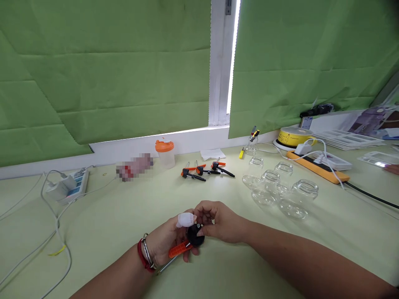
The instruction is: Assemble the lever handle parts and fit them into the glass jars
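My left hand point(170, 238), its thumb wrapped in white, is closed around a black-and-orange piece with an orange bar point(180, 249) and a round black part point(195, 236). My right hand point(222, 222) pinches the black part from the other side, thumb on its face. A thin metal rod point(168, 264) shows beneath my left hand; whether it joins the piece I cannot tell. Beyond my hands lie three similar black-and-orange pieces point(192, 175) with metal rods. To the right stand several clear glass jars point(299, 199).
A cup with an orange lid point(165, 153) stands near the wall. Screwdrivers point(254, 135) lean in a glass jar at the back. An orange power strip point(318, 167) lies right. Left are a white power strip point(79, 187) and loose cables point(57, 224).
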The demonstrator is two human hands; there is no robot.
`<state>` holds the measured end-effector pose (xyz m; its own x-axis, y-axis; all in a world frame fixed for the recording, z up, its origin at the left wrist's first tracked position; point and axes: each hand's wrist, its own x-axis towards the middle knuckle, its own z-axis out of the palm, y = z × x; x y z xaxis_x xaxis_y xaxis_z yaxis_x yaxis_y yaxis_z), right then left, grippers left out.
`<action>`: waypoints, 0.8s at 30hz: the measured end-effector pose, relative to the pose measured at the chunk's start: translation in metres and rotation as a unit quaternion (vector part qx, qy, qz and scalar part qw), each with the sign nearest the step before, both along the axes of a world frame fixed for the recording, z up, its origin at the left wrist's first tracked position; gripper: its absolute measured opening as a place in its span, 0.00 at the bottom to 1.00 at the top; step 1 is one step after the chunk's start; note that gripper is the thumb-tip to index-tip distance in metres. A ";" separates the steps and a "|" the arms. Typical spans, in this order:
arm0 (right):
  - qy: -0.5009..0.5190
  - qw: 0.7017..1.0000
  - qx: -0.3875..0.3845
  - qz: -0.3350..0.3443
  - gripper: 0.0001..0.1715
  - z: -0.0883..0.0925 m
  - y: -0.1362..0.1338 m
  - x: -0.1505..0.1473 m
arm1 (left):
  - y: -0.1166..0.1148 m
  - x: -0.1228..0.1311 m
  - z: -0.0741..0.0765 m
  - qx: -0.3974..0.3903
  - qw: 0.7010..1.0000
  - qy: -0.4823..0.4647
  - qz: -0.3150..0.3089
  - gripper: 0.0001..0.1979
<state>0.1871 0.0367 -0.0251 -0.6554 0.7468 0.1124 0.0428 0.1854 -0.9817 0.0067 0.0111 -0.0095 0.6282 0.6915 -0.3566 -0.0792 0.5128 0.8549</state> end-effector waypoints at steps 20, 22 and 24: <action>0.024 0.999 -0.028 -0.002 0.10 -0.005 0.001 -0.002 | -0.001 0.000 0.002 0.000 1.000 0.002 0.004 0.18; 0.027 0.999 -0.028 0.000 0.11 -0.005 0.001 -0.002 | 0.000 0.000 0.002 0.000 1.000 0.001 0.003 0.18; 0.023 1.000 -0.022 -0.001 0.10 -0.006 0.001 -0.001 | 0.000 0.000 0.001 0.000 1.000 0.000 0.002 0.18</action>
<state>0.1858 0.0377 -0.0309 -0.6495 0.7525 0.1093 -0.0017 0.1422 -0.9898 0.0067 0.0111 -0.0083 0.6261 0.6934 -0.3565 -0.0809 0.5125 0.8548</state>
